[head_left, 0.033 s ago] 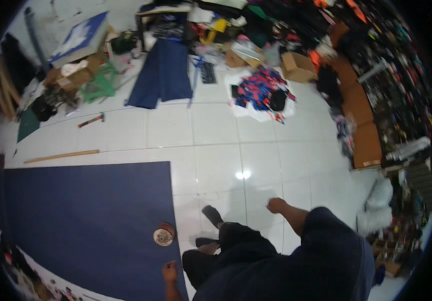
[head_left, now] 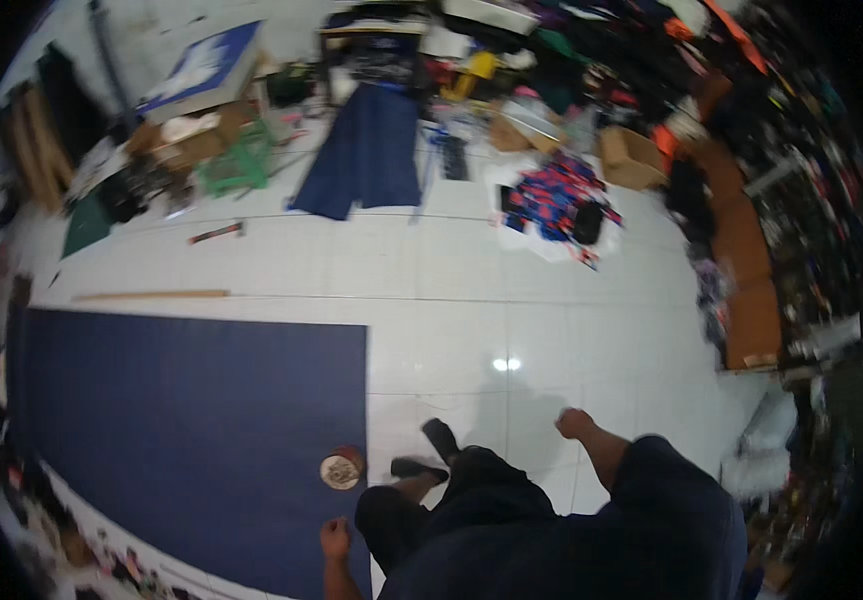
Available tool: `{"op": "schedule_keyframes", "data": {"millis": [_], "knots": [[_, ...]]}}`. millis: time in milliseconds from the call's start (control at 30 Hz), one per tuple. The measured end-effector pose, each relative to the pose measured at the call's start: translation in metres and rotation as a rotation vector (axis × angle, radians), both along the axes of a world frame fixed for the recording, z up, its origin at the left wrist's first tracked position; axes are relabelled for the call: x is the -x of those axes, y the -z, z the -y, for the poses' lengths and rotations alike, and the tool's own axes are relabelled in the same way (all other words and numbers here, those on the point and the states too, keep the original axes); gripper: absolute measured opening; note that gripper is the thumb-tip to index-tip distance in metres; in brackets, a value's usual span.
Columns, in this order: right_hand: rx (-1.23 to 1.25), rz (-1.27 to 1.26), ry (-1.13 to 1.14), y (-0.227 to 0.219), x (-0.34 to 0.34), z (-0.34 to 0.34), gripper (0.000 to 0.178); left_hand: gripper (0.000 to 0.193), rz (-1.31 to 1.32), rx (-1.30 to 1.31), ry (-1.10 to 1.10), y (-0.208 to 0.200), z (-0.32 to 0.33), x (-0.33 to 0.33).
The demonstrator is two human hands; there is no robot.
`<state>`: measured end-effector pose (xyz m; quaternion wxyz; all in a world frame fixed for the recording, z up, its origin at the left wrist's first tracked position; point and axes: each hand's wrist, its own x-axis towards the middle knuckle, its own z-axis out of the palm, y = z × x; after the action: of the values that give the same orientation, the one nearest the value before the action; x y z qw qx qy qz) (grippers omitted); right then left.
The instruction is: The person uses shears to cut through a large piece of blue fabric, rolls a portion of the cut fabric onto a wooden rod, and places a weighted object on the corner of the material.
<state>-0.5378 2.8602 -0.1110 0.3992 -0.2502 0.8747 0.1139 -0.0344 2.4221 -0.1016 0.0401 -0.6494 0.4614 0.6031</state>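
My left hand (head_left: 335, 537) hangs above the near right part of a wide dark blue sheet (head_left: 191, 400) spread on the floor. Its fingers are curled in, and nothing shows in them. Closest to it is a round reddish container (head_left: 341, 468) with a pale, patterned top, standing on the sheet near its right edge. What the top consists of is too blurred to tell. Out to the right, my right hand (head_left: 573, 423) is closed in a loose fist over the white tiles, touching nothing, and no object is visible in it.
Beyond the sheet lie a wooden stick (head_left: 156, 295) and a hammer (head_left: 216, 233). Farther off are dark blue trousers (head_left: 366, 160), a colourful fabric pile (head_left: 556, 200), a cardboard box (head_left: 631, 158) and a green stool (head_left: 236, 165). Brown panels (head_left: 741, 260) and crowded goods line the right side.
The floor, sheet and far objects have shifted to the right in the view as my head turned. Both hands stay curled, in nearly the same places beside my body.
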Motion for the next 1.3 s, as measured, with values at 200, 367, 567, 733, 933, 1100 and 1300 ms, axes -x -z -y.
{"op": "schedule_keyframes", "data": {"millis": [200, 367, 567, 733, 933, 1100, 1300], "knots": [[0.123, 0.138, 0.350, 0.002, 0.011, 0.152, 0.044, 0.031, 0.021, 0.151, -0.065, -0.046, 0.111, 0.058], [0.412, 0.311, 0.317, 0.030, 0.032, 0.348, 0.033, 0.045, 0.169, 0.152, 0.041, 0.006, 0.175, 0.042], [0.459, 0.451, 0.582, -0.048, 0.069, 0.538, 0.026, 0.057, 0.384, -0.189, 0.046, -0.013, 0.276, 0.012], [0.239, 0.285, 0.400, -0.073, 0.099, 0.618, 0.031, 0.050, 0.373, 0.044, -0.168, -0.115, 0.502, 0.077], [0.253, 0.346, 0.386, -0.059, 0.147, 0.718, 0.033, 0.045, 0.199, 0.321, -0.252, -0.115, 0.686, 0.120], [0.364, 0.176, -0.057, -0.044, 0.254, 0.899, 0.028, 0.046, 0.237, 0.262, -0.298, -0.124, 0.783, 0.193], [0.796, 0.145, -0.423, -0.112, 0.293, 1.299, 0.032, 0.049, 0.335, -0.017, -0.497, -0.056, 0.768, 0.181]]}}
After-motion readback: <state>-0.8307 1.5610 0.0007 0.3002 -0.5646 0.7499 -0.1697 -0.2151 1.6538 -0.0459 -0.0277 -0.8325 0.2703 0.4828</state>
